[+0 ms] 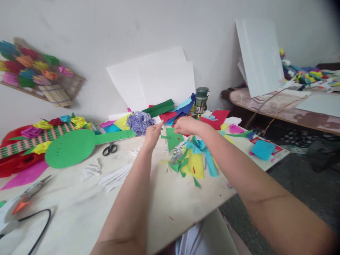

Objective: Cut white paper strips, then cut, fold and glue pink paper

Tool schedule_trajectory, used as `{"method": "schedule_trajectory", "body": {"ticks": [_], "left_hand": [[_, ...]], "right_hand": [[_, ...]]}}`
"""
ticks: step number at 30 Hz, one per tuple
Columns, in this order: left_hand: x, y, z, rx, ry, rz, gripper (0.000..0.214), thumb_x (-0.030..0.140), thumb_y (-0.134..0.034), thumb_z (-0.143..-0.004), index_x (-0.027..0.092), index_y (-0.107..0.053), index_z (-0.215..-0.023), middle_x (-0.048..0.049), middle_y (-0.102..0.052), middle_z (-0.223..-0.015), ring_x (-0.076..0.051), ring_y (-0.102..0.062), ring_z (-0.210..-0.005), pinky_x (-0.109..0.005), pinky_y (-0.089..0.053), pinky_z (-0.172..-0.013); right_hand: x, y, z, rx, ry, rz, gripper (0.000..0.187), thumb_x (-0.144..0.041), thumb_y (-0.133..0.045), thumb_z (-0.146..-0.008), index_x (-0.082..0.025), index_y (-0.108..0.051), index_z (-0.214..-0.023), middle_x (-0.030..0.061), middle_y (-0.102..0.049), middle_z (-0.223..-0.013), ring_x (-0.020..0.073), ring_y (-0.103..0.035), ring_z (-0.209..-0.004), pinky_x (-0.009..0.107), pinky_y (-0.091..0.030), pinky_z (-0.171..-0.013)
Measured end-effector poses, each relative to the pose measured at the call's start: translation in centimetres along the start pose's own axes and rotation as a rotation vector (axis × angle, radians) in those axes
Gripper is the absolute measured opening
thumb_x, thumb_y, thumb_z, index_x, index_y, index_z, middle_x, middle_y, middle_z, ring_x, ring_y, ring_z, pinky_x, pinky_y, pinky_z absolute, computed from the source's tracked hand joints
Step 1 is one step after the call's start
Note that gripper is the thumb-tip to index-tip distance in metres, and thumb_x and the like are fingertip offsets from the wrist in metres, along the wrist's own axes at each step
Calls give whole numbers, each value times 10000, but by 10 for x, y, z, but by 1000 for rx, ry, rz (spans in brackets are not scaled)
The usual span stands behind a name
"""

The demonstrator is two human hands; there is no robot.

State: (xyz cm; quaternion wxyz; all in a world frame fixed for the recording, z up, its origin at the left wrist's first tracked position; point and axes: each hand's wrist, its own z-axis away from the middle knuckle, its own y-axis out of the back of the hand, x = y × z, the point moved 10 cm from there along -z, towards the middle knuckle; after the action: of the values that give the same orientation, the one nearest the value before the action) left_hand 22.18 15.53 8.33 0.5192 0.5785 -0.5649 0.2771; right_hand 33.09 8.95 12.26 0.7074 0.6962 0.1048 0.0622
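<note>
Both my arms reach over the table's middle. My left hand [153,135] is closed, thumb and fingertips together, just right of a tangled bundle of purple yarn [140,122]; anything in the pinch is too small to tell. A short gap away, my right hand [187,125] curls its fingers downward above a cut piece of green paper [174,139]; what the fingertips grip, if anything, is hidden. Below the hands lie green scraps [175,165], yellow paper [195,164] and a crumpled blue strip [209,161].
Black scissors [109,149], white paper strips [117,177] and a green banjo-like cutout [70,148] lie to the left. A glue gun [23,198] with a cord is at front left. Behind stand a dark jar [201,101] and white boards [167,79].
</note>
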Motion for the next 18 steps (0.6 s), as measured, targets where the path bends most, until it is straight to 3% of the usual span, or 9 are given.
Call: {"method": "schedule_trajectory", "body": {"ticks": [3, 7, 9, 13, 15, 18], "left_hand": [[-7, 4, 2, 10, 105, 166, 479, 588, -499, -712, 194, -320, -507, 59, -287, -419, -56, -218, -384, -209, -163, -395], [1, -29, 8, -126, 127, 300, 461, 584, -484, -722, 181, -390, -519, 42, -360, -435, -60, -299, -388, -194, -245, -404], [3, -44, 10, -192, 126, 188, 408, 528, -507, -728, 162, -490, -548, 12, -453, -470, -90, -414, -448, -206, -316, -453], [10, -30, 6, -64, 46, -140, 351, 470, -543, -718, 143, -609, -608, -14, -535, -522, -154, -523, -621, -230, -357, -558], [18, -30, 7, -83, 8, -122, 394, 509, -527, -721, 137, -632, -641, -19, -559, -551, -175, -541, -681, -240, -366, -593], [32, -49, 18, -264, -33, 18, 413, 536, -563, -691, 130, -634, -670, -12, -559, -560, -163, -537, -658, -240, -376, -591]], "right_hand": [[24, -1, 7, 17, -3, -365, 282, -334, -489, -805, -145, -655, -677, -11, -531, -476, 79, -425, -424, 216, -316, -476], [43, 15, 13, 252, -12, -838, 275, -345, -485, -821, -132, -618, -708, -30, -505, -482, 50, -381, -383, 191, -302, -417], [43, 18, 12, 323, 13, -1049, 266, -348, -496, -822, -127, -606, -724, -36, -486, -485, 41, -356, -375, 183, -282, -392], [37, 13, 3, 374, 75, -1380, 237, -348, -539, -804, -121, -599, -768, -46, -465, -500, 34, -331, -382, 176, -264, -380], [36, 8, -1, 388, 89, -1502, 203, -318, -556, -794, -120, -592, -771, -44, -470, -517, 36, -358, -395, 176, -280, -392], [38, 4, -5, 470, 75, -1677, 162, -278, -554, -792, -120, -584, -776, -45, -465, -539, 38, -379, -409, 178, -299, -405]]}}
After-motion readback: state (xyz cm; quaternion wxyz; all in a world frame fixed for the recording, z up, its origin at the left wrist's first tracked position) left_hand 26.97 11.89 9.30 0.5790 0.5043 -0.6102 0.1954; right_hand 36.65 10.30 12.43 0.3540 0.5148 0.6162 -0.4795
